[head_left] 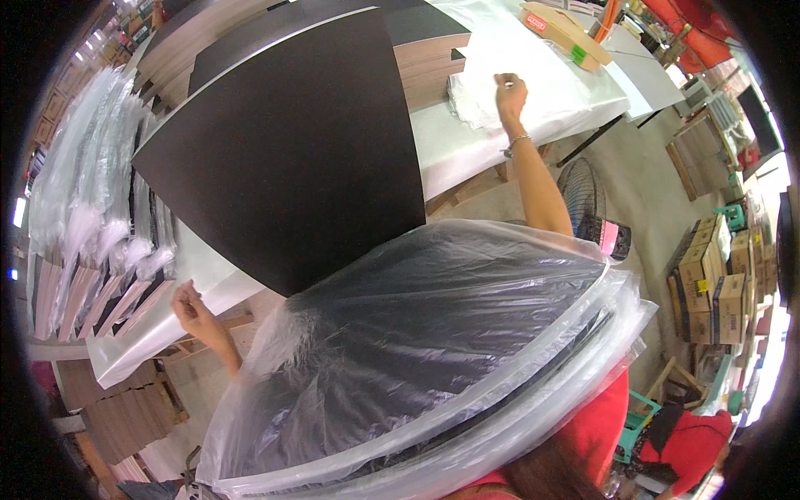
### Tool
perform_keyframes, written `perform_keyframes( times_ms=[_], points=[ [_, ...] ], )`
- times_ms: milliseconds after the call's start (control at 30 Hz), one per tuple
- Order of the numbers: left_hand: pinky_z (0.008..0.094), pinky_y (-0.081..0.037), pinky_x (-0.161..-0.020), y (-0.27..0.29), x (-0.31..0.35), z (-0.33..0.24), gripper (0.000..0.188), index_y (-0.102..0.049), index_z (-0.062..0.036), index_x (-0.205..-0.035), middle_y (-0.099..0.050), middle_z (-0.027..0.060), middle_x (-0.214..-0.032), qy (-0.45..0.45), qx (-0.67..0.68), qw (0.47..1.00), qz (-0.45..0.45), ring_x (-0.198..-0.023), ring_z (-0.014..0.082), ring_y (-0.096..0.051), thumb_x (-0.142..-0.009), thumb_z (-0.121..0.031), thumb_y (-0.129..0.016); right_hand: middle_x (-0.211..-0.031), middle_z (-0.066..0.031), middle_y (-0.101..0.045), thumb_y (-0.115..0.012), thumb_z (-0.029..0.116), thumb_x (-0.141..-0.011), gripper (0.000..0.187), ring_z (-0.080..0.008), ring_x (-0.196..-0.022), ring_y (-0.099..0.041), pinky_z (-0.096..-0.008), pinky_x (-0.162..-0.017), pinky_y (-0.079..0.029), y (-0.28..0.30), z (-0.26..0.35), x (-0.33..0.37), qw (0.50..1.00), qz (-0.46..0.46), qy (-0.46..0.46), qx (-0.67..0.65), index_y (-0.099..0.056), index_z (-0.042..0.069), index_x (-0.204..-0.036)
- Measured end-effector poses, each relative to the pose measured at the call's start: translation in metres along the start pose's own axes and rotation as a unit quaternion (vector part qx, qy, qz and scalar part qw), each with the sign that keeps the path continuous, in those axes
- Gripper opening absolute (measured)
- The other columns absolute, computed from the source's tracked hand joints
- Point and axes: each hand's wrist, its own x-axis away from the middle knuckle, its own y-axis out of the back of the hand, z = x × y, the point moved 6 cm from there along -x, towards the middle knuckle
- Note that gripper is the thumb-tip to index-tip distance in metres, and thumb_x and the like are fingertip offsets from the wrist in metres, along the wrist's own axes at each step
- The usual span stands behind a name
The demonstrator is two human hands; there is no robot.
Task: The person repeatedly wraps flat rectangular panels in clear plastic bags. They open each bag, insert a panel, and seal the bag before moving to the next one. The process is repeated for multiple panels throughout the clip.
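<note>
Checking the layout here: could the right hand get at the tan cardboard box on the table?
Probably yes: only low-lying white plastic shows between the right hand and the tan cardboard box.

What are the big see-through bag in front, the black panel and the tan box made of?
Big see-through bag: probably thin, glossy plastic; it wrinkles and shines. Black panel: maybe matte coated board or wood; it's smooth and barely shines. Tan box: likely cardboard, judging by its dull, papery sides.

We saw a red label with white lettering and a green sticker on the cardboard box; print on the stacked cartons we could not read.
</note>
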Motion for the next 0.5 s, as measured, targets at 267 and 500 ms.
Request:
perform_keyframes(
  times_ms=[267,500],
  points=[
    [0.0230,-0.041,-0.082,-0.064,-0.041,-0.173,0.009,-0.062,-0.0032,-0.096,-0.051,0.0055,-0.105,-0.231,0.058,0.954,0.183,-0.094,0.0139,-0.050,-0.090,-0.002,-0.055,-0.082,-0.0179,-0.064,-0.052,0.012,-0.092,0.015,-0.0268,-0.075,-0.062,-0.0365,-0.070,-0.048,0.084,0.119,-0.013,0.984,-0.028,0.133,-0.118,-0.054,0.000,-0.100],
    [0.0423,-0.033,-0.105,-0.164,0.017,-0.267,0.099,-0.024,-0.0101,-0.144,-0.039,0.0155,-0.141,-0.199,0.222,0.844,0.445,-0.131,0.0291,-0.037,-0.065,-0.024,-0.083,-0.085,-0.0082,-0.061,-0.056,0.010,-0.088,0.012,-0.0205,-0.076,-0.064,-0.0307,-0.066,-0.049,0.118,0.328,0.159,0.801,0.339,0.421,-0.258,-0.057,0.005,-0.099]
  ],
)
